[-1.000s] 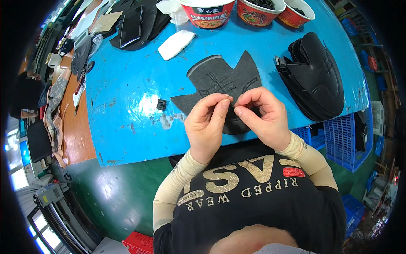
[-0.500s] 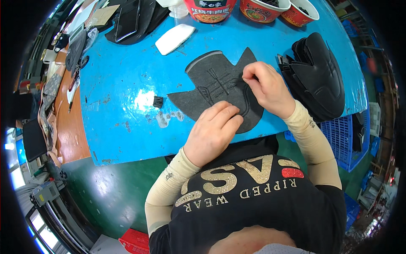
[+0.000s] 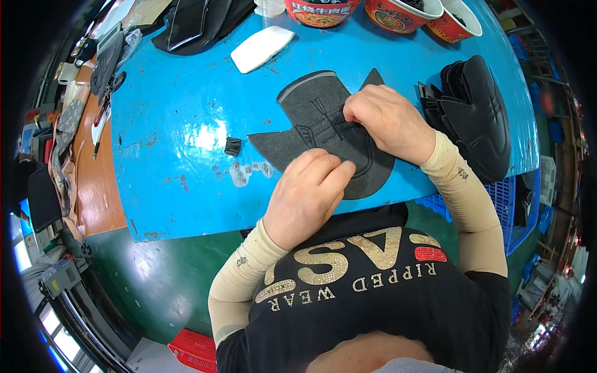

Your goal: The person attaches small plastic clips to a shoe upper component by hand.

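Note:
A dark grey cut piece (image 3: 298, 93), shaped like a shoe upper with raised stitched lines and a few loose thread-like ends, lies flat on the table in front of me. My right hand (image 3: 393, 121) is over its right side, fingers curled in a pinch beside the stitched lines. Whatever sits between those fingertips is hidden. Over the piece's near edge is my left hand (image 3: 308, 198), its fingers bent and drawn together; what they hold, if anything, does not show. A small bundle of short black strips (image 3: 232, 147) rests left of the piece.
On the blue table (image 3: 168, 205), a stack of black upper pieces (image 3: 476, 118) stands at the right. A white pad (image 3: 262, 50) lies farther back, near red paper tubs (image 3: 398, 15) and a phone (image 3: 188, 23). Below the right edge is a blue plastic crate (image 3: 519, 211).
My right hand has shifted slightly left across the piece, its fingers now turned down and curled tighter. The left hand stays near the lower edge, its fingers a little changed.

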Available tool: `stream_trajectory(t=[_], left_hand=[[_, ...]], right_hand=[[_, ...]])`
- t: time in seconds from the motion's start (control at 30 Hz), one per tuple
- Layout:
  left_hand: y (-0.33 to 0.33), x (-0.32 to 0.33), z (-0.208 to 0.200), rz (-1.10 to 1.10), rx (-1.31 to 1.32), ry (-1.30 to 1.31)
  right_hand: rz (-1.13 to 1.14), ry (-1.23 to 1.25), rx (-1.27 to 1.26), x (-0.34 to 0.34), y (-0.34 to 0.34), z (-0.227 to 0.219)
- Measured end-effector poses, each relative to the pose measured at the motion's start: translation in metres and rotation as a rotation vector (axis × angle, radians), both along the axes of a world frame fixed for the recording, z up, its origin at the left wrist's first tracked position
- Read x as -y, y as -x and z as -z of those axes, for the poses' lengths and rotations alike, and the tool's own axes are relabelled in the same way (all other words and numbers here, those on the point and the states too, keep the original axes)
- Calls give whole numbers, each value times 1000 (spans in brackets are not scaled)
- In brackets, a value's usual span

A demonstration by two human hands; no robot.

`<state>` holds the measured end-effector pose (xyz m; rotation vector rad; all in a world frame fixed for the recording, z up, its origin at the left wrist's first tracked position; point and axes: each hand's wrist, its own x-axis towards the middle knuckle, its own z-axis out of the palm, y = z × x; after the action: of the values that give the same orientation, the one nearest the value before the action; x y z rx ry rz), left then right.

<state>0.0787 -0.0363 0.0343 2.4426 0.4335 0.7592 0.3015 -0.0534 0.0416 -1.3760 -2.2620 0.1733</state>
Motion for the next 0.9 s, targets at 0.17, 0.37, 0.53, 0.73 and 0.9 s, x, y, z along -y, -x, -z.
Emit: stream_trajectory(t=[0.17,0.37,0.53,0.73,0.9], left_hand=[[-12,-8,-7,-195,-121,-120],[-34,-12,-4,-225,-239,-309],[-37,-11,-1,-241,-246,-341],[-36,-10,-8,-261,-338,-315],[-13,-9,-3,-309,-140,-224]], right_hand=[[-5,-41,34,0,0,2],[13,-64,5,1,1,4],[84,-101,-67,10,3,6],[221,-130,-29,22,9,11],[423,-145,-232,27,4,14]])
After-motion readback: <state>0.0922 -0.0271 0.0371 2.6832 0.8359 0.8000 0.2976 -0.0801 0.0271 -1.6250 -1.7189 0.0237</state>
